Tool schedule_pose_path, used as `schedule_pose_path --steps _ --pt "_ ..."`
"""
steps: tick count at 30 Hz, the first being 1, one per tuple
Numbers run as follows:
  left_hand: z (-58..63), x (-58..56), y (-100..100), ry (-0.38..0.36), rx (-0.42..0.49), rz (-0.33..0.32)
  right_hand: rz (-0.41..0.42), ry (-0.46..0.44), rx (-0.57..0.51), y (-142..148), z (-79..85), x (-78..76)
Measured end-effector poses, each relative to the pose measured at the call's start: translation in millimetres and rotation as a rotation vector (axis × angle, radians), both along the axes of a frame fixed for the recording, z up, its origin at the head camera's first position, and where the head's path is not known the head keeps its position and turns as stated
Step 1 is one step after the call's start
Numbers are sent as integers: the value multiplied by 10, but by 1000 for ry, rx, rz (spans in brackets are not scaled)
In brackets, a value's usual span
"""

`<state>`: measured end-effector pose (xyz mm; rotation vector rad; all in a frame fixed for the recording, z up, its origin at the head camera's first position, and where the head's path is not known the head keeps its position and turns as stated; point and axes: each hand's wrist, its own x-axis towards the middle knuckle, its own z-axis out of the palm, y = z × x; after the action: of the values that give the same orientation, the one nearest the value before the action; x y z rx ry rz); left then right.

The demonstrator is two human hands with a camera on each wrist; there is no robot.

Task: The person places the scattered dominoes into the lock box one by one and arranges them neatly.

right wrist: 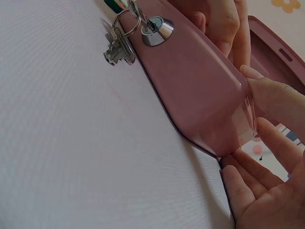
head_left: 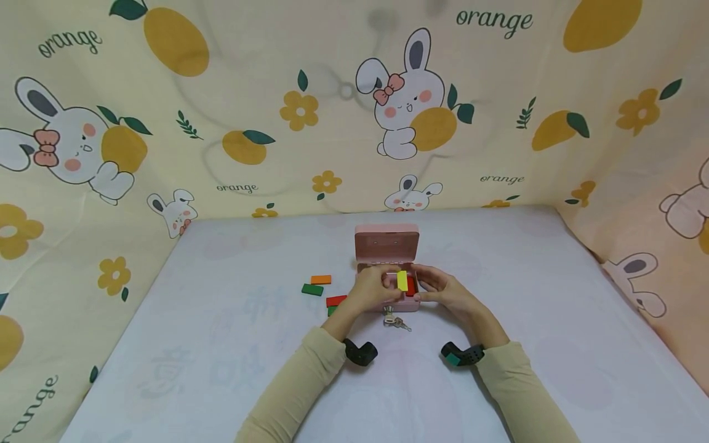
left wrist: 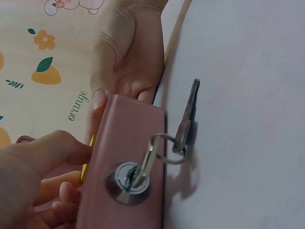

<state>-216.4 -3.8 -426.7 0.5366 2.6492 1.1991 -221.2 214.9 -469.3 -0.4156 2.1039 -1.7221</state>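
A pink metal box (head_left: 407,306) stands on the table with its lid (head_left: 386,246) raised. My left hand (head_left: 368,289) pinches a yellow block (head_left: 402,281) between thumb and fingers, over the box opening. Inside, a red block (head_left: 411,286) shows just right of the yellow one. My right hand (head_left: 450,292) grips the box's right end; in the right wrist view its thumb (right wrist: 274,95) lies at the upper rim, with the fingers along the end wall. A key sits in the round front lock (left wrist: 128,183). The left hand hides part of the box's inside.
Left of the box lie an orange block (head_left: 321,280), a green block (head_left: 312,289) and a red block (head_left: 335,301), with another green block (head_left: 332,311) partly behind the left wrist. A second key (left wrist: 186,121) hangs from the ring in front. Patterned cloth (head_left: 310,61) rises behind the table.
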Motion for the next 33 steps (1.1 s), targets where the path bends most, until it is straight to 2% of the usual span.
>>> schedule_pose_path --steps 8,14,27,33 --pt "-48 6 28 -34 15 25 7 12 14 10 -12 -1" --pt "-80 4 49 -48 -14 45 5 8 28 1 -12 -4" --pt "-140 -8 71 -24 -64 63 -5 6 17 8 -31 -5" --pt "-157 -28 77 14 -94 47 -2 2 25 -2 -14 -6"
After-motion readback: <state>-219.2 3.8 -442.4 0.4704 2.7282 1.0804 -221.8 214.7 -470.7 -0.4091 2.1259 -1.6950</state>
